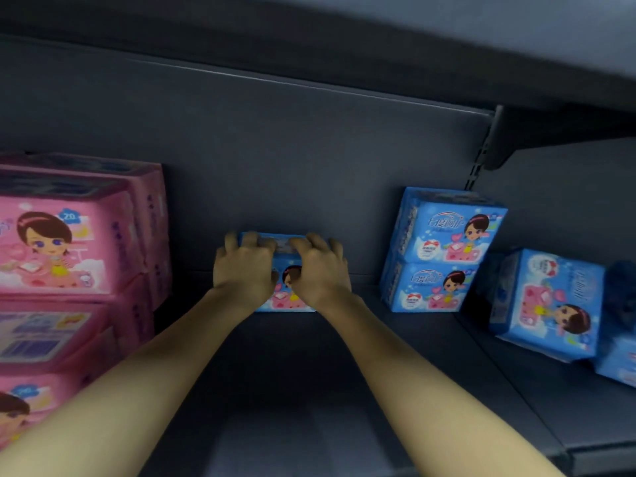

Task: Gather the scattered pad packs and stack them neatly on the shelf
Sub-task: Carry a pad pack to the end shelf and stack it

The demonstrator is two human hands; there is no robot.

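Forearms (155, 373) reach onto the shelf (292, 373); left hand (244, 270) and right hand (320, 273) curl their fingers (251, 239) over the top of a blue pack (289, 299) standing mid-shelf. Best kept level, gripped evenly, then set flush beside the blue stack (437, 249) at right.

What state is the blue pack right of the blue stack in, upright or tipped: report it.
Tipped. The blue pack leans with its print turned sideways, unlike the level blue stack.

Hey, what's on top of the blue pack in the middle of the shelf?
Only the two hands: the left hand and right hand curl their fingers over the top of the blue pack, which stands on the shelf. They cover most of its top face.
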